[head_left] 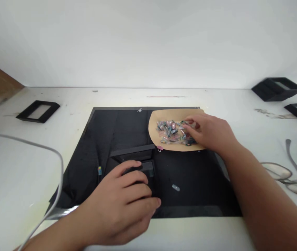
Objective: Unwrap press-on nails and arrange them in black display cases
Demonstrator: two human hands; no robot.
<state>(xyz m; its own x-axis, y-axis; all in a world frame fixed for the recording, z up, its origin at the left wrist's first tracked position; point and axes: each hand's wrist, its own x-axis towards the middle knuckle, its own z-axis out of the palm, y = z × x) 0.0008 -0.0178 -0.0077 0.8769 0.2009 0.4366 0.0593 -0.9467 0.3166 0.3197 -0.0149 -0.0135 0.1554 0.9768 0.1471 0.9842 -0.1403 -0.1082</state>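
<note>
Left hand (123, 205), lower centre: fingers loosely curled at open black case (138, 151); grip cannot be told.
Glossy nail-shaped piece (176, 188): just right, on black mat (195, 174).
Right hand (211, 132), centre right: fingertips among heaped small pieces (170, 130) on tan tray (154, 118); pinch unclear.
Apparently early: most pieces lie heaped.

Bright, Even Light; Stretched Edges

Diffuse light brightens the white wall (148, 45) at twelve o'clock; its direction is hard to tell. Shadows are faint. The black sheet (122, 129) swallows detail, yet a shiny strip (64, 212) flares near eight o'clock. Small shiny pieces (173, 131), just off centre toward three, look smeared. At four the right forearm (263, 198) softens; wide-angle stretch skews the black frame (271, 92) between two and three.
</note>
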